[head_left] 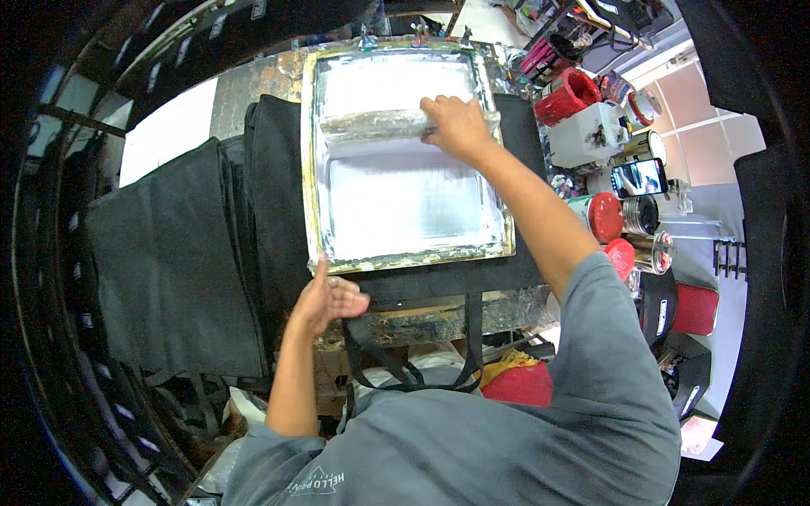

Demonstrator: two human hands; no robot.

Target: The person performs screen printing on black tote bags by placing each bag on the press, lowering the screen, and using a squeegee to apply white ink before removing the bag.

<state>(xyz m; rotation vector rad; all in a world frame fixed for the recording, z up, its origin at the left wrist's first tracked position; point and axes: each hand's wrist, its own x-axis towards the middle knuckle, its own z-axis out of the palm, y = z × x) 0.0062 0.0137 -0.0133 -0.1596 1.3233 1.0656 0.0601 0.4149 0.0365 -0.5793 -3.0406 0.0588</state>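
Nearest to me, a black strap (474, 337) hangs over the front of the desk (405, 325). It looks joined to the black bag (405, 285) lying flat there, maybe laid that way so it stays smooth. My left hand (325, 305) is by the near left corner of the frame (422, 257), its fingers spread out and holding nothing. My thumb is right at the corner, perhaps to keep it steady, but I can't tell if it touches. The frame lies on top of the bag. Its sides are old and crusty, with yellow and white paint bits, and its screen (405, 202) is bright white with messy smears round the edge. Farther up, my right hand (461, 128) grips the scraper (371, 125) near its right end, I think so it can't slip. The scraper is long, grey and grubby, and goes across the frame.
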